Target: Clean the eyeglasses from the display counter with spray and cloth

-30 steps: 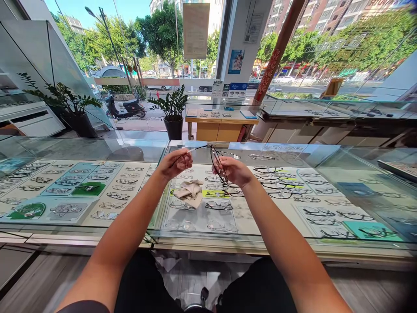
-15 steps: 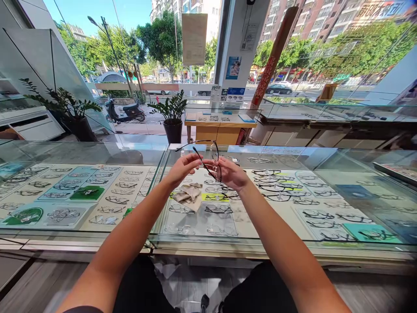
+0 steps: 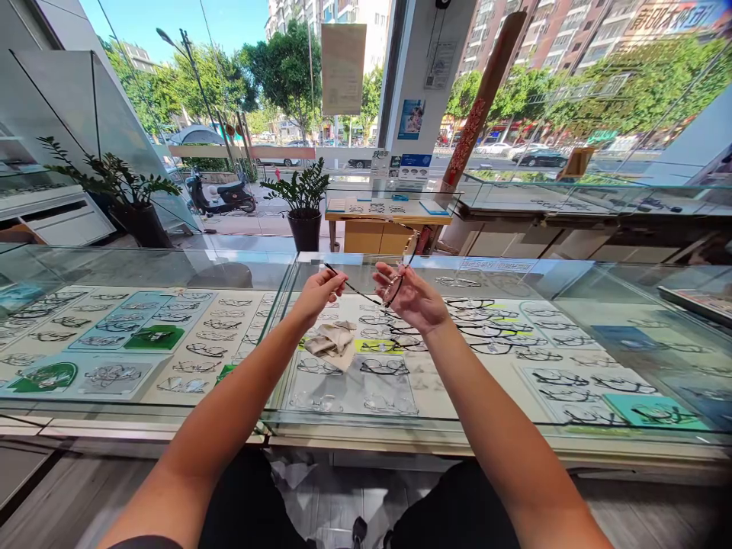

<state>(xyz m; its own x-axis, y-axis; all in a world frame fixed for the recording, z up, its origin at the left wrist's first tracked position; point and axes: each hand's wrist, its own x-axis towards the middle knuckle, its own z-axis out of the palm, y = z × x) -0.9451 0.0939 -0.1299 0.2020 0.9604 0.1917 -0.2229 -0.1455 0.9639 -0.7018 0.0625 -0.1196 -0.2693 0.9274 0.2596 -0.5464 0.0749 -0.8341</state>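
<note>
A pair of dark-framed eyeglasses [image 3: 412, 248] is held above the glass counter between my two hands. My left hand [image 3: 319, 296] pinches one temple near its tip. Around the front of the frame, by the bridge and lenses, are the fingers of my right hand [image 3: 412, 297], with some fingers spread. The other temple extends to the left above my right hand. A crumpled beige cloth [image 3: 333, 343] lies on the counter just below my left hand.
The glass display counter [image 3: 354, 428] spans the view, with many rows of eyeglasses inside. Beyond it stand a potted plant [image 3: 304, 213], a small wooden display table [image 3: 363, 235] and another glass case [image 3: 515, 200] at the right.
My hands have moved farther apart. The eyeglasses' front has shifted right and up and turned, and my left hand now pinches a temple closer to its tip.
</note>
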